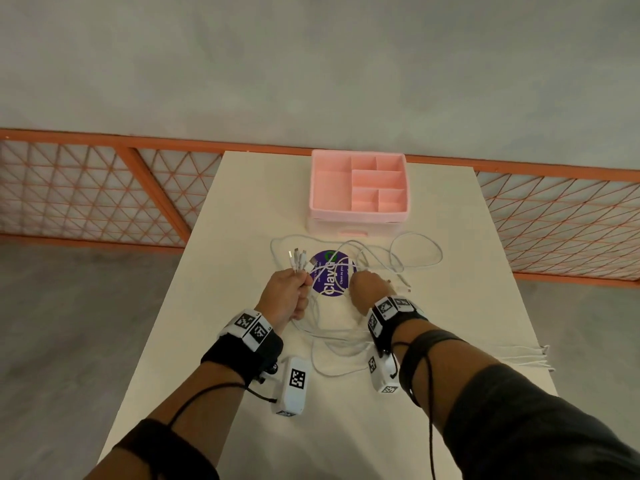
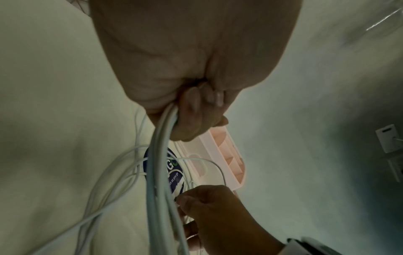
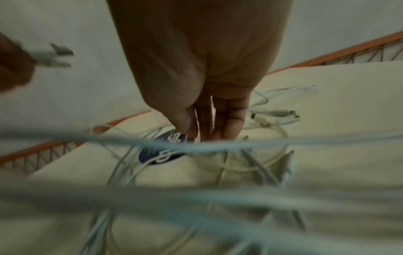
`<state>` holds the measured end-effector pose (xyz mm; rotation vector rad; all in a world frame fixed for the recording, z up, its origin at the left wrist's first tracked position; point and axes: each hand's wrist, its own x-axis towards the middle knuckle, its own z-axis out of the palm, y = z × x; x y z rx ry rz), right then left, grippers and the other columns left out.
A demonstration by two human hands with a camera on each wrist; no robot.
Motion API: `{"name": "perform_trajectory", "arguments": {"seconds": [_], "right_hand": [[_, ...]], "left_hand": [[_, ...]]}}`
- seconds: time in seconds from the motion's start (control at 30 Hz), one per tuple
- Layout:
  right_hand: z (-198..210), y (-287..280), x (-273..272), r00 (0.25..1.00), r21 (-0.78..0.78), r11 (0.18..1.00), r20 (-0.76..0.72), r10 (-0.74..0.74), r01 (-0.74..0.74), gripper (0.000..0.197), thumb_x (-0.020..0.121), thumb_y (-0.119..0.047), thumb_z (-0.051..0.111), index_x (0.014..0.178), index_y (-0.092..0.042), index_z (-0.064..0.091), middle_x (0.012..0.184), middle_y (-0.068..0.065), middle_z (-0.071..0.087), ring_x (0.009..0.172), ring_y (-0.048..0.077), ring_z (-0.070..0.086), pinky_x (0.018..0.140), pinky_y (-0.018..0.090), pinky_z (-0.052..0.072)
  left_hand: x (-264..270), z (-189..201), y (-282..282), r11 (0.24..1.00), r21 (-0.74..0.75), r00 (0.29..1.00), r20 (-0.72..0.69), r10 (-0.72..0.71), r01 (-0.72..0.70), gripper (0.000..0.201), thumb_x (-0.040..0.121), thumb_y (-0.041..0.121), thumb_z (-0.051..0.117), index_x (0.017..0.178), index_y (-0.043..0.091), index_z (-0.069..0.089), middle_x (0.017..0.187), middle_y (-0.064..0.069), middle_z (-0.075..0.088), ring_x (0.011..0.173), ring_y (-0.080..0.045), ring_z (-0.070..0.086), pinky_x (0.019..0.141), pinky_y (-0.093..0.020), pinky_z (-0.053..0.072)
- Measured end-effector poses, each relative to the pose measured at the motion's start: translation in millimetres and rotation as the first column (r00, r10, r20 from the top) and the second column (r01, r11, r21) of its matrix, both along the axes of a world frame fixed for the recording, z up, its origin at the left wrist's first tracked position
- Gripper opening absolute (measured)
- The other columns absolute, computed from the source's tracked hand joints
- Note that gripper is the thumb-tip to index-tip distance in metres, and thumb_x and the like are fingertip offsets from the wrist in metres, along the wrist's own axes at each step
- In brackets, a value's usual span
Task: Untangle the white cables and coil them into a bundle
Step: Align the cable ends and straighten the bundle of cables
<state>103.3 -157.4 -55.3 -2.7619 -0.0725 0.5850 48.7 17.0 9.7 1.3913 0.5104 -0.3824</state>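
Left hand (image 1: 285,295) raised just above the table (image 1: 242,209), fingers (image 2: 191,112) curled tight round a gathered bunch of white cables (image 1: 349,337), connector ends (image 1: 297,258) fanning out of the fist toward 12 o'clock. From the left wrist view, several strands dropping straight out of the fist toward the table. Right hand (image 1: 369,291) at 3 o'clock of the left, low over the purple round sticker (image 1: 330,271), thumb and fingers (image 3: 229,120) pointing down and together on a single thin strand. Rest of the white cables sprawled in loose overlapping loops: some across the sticker, a wide loop out at 2 o'clock of the hands, more slack trailing back toward 6 o'clock between the wrists. Pink compartment organizer (image 1: 358,188) at 12 o'clock, near the far table edge, just beyond the farthest loops. Orange lattice railing (image 1: 104,188) behind the table.
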Motion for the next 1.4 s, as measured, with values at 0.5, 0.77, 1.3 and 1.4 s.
{"name": "perform_trajectory", "arguments": {"seconds": [0.5,0.77,1.3,1.4], "right_hand": [[0,3,-7,0.988,0.054,0.99,-0.089,-0.124,0.129,0.024,0.082,-0.01,0.058,0.107,-0.008,0.059,0.111,0.012,0.065,0.107,0.031,0.061,0.08,0.03,0.048],[24,-16,-17,0.972,0.336,0.913,-0.101,-0.211,0.232,0.016,0.08,-0.006,0.05,0.073,-0.019,0.045,0.079,0.011,0.066,0.072,0.031,0.065,0.064,0.035,0.053],[66,-2,-27,0.957,0.82,0.499,-0.199,-0.212,0.281,0.015,0.088,-0.006,0.069,0.083,-0.003,0.055,0.076,0.027,0.07,0.048,0.015,0.058,0.048,0.022,0.046],[75,-4,-25,0.948,0.86,0.411,-0.224,-0.227,0.302,0.017,0.084,-0.009,0.075,0.09,0.0,0.061,0.074,0.021,0.071,0.05,0.015,0.056,0.046,0.02,0.039]], "left_hand": [[-4,-9,12,0.999,0.035,0.996,0.086,-0.033,0.03,0.036,0.107,0.023,0.038,0.076,0.01,0.051,0.047,0.007,0.032,0.037,-0.008,0.024,0.041,-0.016,0.02],[2,-1,-2,0.997,0.049,0.991,0.113,-0.067,0.062,0.034,0.107,0.024,0.039,0.079,0.01,0.054,0.05,0.003,0.039,0.039,-0.009,0.028,0.042,-0.017,0.022],[12,0,-24,0.93,0.365,0.93,0.354,-0.101,-0.037,0.012,0.082,0.015,0.078,0.085,0.017,0.067,0.078,0.0,0.07,0.067,-0.011,0.065,0.066,-0.028,0.049],[11,2,-26,0.942,0.329,0.922,0.382,-0.064,-0.07,0.011,0.083,0.016,0.078,0.082,0.017,0.067,0.069,0.002,0.069,0.05,0.0,0.058,0.053,-0.021,0.043]]}}
